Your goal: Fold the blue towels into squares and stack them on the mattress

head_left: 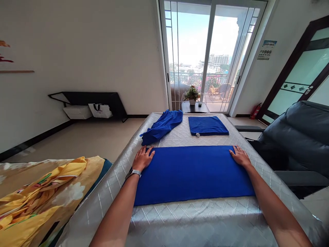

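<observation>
A blue cloth (192,175) lies flat in a wide rectangle across the quilted mattress (205,210). On its far left corner rests my left hand (143,158), fingers spread and palm down, a watch on the wrist. At the far right corner my right hand (240,155) lies flat with the fingers stretched out. Beyond the cloth, a crumpled blue cloth (164,127) sits at the left. A neatly folded blue cloth (208,125) with a small white tag lies at the far right of the mattress.
Left of the mattress is a surface with yellow floral bedding (64,181). A dark armchair (303,137) stands close on the right. Past the mattress end, a small table (195,108) holds a potted plant (192,95) before the sliding glass door. A bench (95,99) stands by the wall.
</observation>
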Motion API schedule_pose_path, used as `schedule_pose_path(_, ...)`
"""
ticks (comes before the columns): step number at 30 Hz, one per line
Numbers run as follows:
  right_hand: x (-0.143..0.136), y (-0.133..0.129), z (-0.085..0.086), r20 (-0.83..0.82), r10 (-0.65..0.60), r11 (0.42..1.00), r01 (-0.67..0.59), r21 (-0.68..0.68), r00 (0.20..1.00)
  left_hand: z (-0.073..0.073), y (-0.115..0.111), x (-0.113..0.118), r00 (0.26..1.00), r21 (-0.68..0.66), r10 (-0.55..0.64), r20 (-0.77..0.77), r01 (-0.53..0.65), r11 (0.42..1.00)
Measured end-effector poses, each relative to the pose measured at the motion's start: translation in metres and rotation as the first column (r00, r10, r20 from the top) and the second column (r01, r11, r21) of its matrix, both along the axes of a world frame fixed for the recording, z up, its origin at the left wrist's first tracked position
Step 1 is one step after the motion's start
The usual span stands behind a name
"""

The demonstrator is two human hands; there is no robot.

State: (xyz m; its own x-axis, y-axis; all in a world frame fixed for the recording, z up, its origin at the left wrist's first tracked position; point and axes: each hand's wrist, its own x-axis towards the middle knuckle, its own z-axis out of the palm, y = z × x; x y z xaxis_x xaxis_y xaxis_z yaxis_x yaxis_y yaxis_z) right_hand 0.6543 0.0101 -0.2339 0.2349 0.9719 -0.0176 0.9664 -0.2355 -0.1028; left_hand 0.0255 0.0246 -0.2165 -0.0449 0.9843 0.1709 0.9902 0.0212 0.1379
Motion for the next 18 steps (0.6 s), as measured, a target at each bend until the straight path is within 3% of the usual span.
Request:
schedule_pose_path(5, -0.002, -0.001, 0.007, -0.008, -0.002, 0.999, 0.001, -0.037, 1.0, 0.002, -0.002, 0.001, 1.0, -0.011, -0.006, -0.002, 0.006, 1.0)
schedule_pose_path(11, -0.028, 0.0, 0.036, -0.038, -0.076, 0.994, 0.073, -0.081, 0.996, 0.0, -0.002, 0.001, 1.0, -0.009, -0.007, -0.002, 0.007, 1.0)
schedule_pose_path(14, -0.078, 0.003, 0.048, -0.01, -0.032, 0.999, 0.033, 0.022, 0.999, -0.001, -0.002, 0.0, 1.0, -0.004, -0.004, 0.007, 0.004, 1.0)
schedule_pose_path(18, -0.18, 0.006, 0.052, -0.005, 0.243, 0.964, -0.241, 0.109, 0.97, -0.002, -0.002, -0.001, 1.0, 0.009, -0.006, 0.015, 0.006, 1.0)
